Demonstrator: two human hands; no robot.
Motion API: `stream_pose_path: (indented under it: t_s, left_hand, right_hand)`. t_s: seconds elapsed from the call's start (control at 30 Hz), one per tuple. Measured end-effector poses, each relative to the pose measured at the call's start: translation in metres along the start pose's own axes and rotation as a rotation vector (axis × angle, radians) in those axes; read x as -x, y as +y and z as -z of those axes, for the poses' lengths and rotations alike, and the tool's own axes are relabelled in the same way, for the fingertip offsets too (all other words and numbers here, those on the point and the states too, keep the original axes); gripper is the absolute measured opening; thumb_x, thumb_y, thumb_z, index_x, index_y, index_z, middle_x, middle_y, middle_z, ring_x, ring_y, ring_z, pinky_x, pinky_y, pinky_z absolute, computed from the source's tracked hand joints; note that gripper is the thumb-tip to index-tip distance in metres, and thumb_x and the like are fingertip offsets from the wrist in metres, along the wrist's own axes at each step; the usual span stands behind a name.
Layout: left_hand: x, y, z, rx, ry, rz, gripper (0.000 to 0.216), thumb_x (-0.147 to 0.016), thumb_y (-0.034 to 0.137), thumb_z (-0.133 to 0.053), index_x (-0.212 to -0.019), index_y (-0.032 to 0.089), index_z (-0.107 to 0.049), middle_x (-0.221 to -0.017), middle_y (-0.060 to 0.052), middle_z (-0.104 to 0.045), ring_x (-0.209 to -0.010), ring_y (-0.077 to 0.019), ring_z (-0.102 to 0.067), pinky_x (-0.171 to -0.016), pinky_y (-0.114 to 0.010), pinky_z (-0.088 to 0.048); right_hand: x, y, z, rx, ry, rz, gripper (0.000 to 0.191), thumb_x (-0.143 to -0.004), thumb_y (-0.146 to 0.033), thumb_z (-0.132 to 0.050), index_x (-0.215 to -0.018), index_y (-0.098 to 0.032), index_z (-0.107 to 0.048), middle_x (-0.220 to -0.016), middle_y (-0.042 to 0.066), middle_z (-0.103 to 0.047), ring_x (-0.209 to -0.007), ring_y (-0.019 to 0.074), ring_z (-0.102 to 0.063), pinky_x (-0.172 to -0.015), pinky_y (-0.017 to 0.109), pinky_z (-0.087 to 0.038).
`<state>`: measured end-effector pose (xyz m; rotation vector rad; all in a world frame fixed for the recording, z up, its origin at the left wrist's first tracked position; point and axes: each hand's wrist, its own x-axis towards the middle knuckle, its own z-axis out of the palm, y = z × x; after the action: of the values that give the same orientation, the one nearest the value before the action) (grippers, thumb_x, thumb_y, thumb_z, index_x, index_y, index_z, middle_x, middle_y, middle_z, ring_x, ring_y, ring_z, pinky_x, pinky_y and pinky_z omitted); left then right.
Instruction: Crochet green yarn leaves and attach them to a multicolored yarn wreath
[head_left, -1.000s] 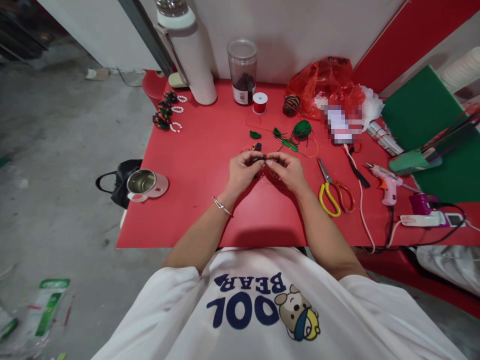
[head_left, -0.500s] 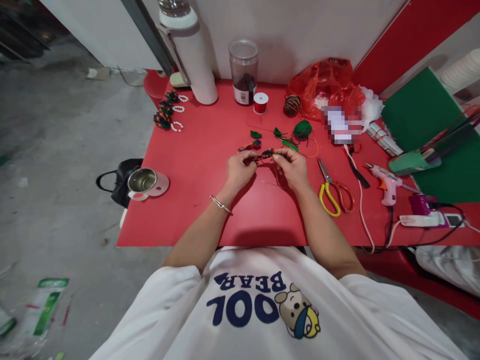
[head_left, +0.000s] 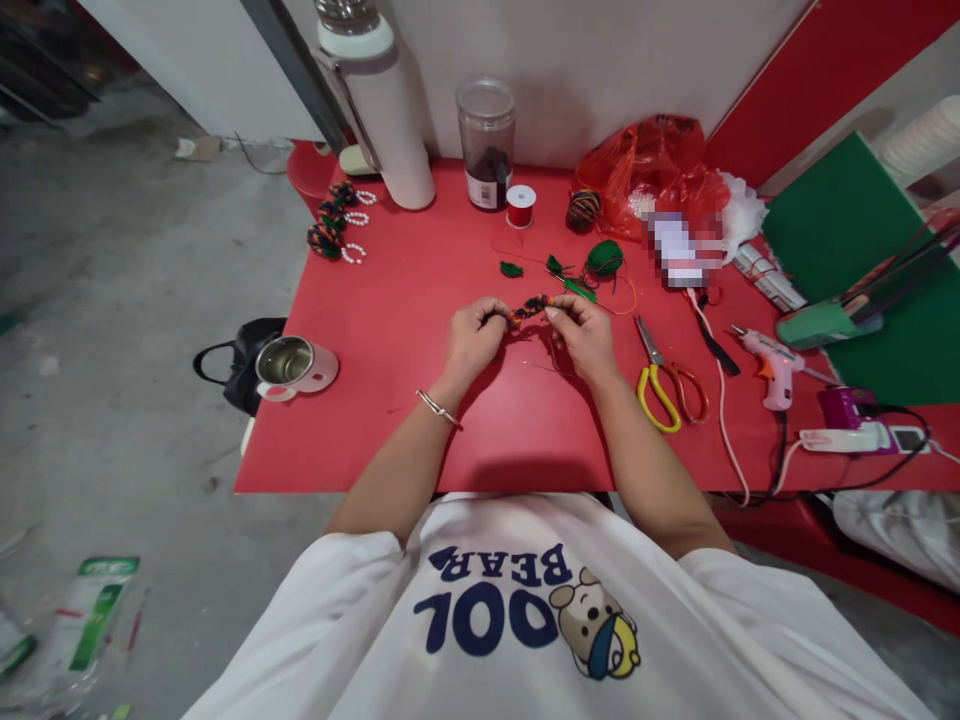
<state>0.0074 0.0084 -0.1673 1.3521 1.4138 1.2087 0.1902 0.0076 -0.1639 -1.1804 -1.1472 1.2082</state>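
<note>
Between my two hands stretches a crocheted strip of multicoloured yarn (head_left: 533,307), dark with orange and green flecks. My left hand (head_left: 477,340) pinches its left end with thumb and fingers. At the right end, my right hand (head_left: 583,335) grips the strip between thumb and forefinger. A thin strand hangs below the right hand toward the table. Just beyond the hands lie a small green leaf-shaped piece (head_left: 511,269), a ball of green yarn (head_left: 604,259) and a green-handled tool (head_left: 580,289), perhaps a crochet hook.
Scissors (head_left: 664,385) and a pink glue gun (head_left: 774,370) lie to the right, among cables. A mug (head_left: 296,366) stands at the left edge. Along the back are a white bottle (head_left: 394,120), a clear jar (head_left: 487,140), a red thread spool (head_left: 521,206) and a red plastic bag (head_left: 645,170).
My left hand has shifted slightly left. The strip's loose curled end, which showed beyond the left fingers, is no longer visible there. My right hand has barely moved.
</note>
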Motion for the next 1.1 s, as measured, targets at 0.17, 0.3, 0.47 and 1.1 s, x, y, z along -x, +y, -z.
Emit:
stream_pose_path:
  t_s: [0.17,0.3,0.47,1.1]
  left_hand:
    - [0.004,0.014,-0.002,0.187,-0.082,0.085,0.010,-0.072,0.013,-0.061,-0.070,0.019,-0.068,-0.063,-0.001,-0.066,-0.058,-0.0132,-0.060,-0.060,-0.026,-0.052]
    - [0.004,0.024,0.001,0.274,-0.132,0.220,0.020,-0.085,0.030,-0.062,-0.069,0.019,-0.066,-0.052,-0.001,-0.062,-0.038,-0.0079,-0.040,-0.040,-0.022,-0.031]
    - [0.006,0.033,0.009,0.420,-0.422,0.485,0.035,-0.083,0.022,-0.063,-0.117,0.016,-0.070,-0.083,-0.006,-0.082,-0.031,-0.0059,-0.042,-0.041,-0.024,-0.042]
    - [-0.012,0.003,0.023,-0.160,0.343,-0.190,0.023,-0.089,0.038,-0.079,-0.105,0.022,-0.078,-0.144,-0.014,-0.066,-0.143,-0.0323,-0.053,-0.111,-0.047,-0.052]
  right_hand:
    - [0.000,0.001,-0.001,-0.017,0.017,0.004,0.032,-0.080,-0.048,-0.079,-0.093,-0.022,-0.066,-0.068,-0.006,-0.059,-0.050,0.0073,-0.046,-0.047,0.024,-0.041]
    - [0.000,0.001,-0.001,-0.015,0.015,-0.002,0.032,-0.080,-0.049,-0.080,-0.093,-0.023,-0.066,-0.069,-0.006,-0.059,-0.051,0.0079,-0.047,-0.048,0.023,-0.040]
    - [0.002,-0.001,-0.002,-0.035,-0.028,-0.013,0.033,-0.080,-0.050,-0.081,-0.093,-0.024,-0.064,-0.067,-0.006,-0.058,-0.051,0.0086,-0.047,-0.049,0.024,-0.042]
    - [0.001,0.002,0.000,0.017,-0.073,0.006,0.035,-0.078,-0.054,-0.079,-0.092,-0.025,-0.063,-0.065,-0.006,-0.056,-0.051,0.0097,-0.046,-0.048,0.026,-0.041]
